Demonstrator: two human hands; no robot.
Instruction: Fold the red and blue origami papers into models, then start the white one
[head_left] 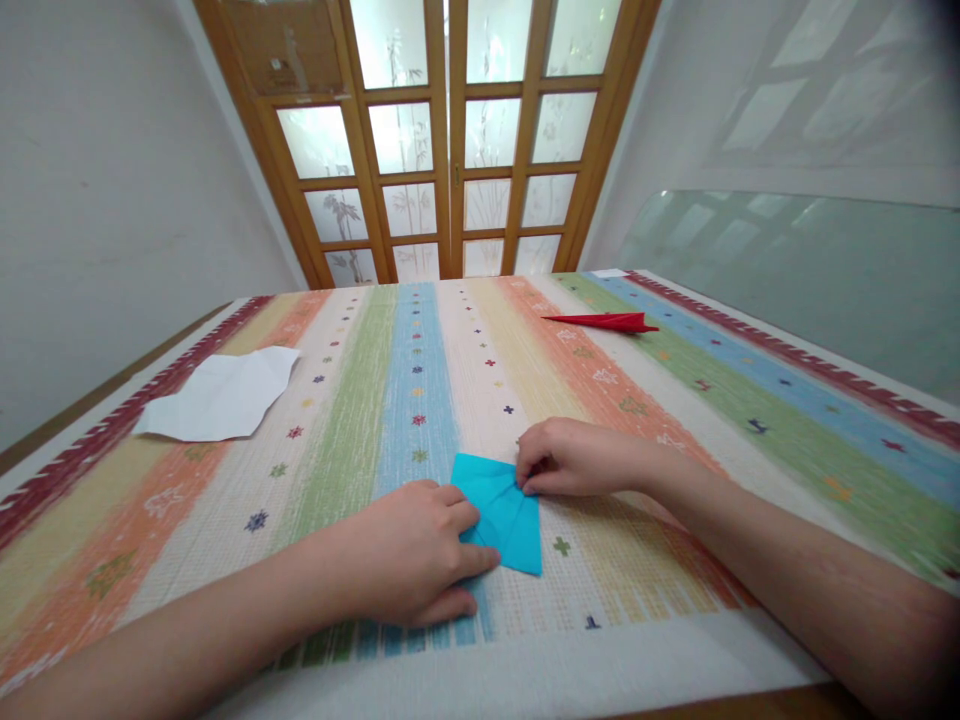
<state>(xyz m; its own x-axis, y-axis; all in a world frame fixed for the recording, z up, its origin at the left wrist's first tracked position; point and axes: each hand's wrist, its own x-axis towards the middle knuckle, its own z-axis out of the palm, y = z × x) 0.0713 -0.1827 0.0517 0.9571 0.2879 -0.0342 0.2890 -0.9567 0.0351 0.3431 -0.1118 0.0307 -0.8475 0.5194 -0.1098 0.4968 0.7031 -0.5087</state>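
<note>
i see the blue paper lying partly folded on the striped tabletop. my left hand presses flat on its near edge, my right hand pinches a crease with closed fingertips. early folds look done, the final shape not yet.

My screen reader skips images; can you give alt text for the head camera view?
Two hands press a folded blue paper flat on a striped tablecloth: left hand on its left side, right hand at its right edge.
</note>
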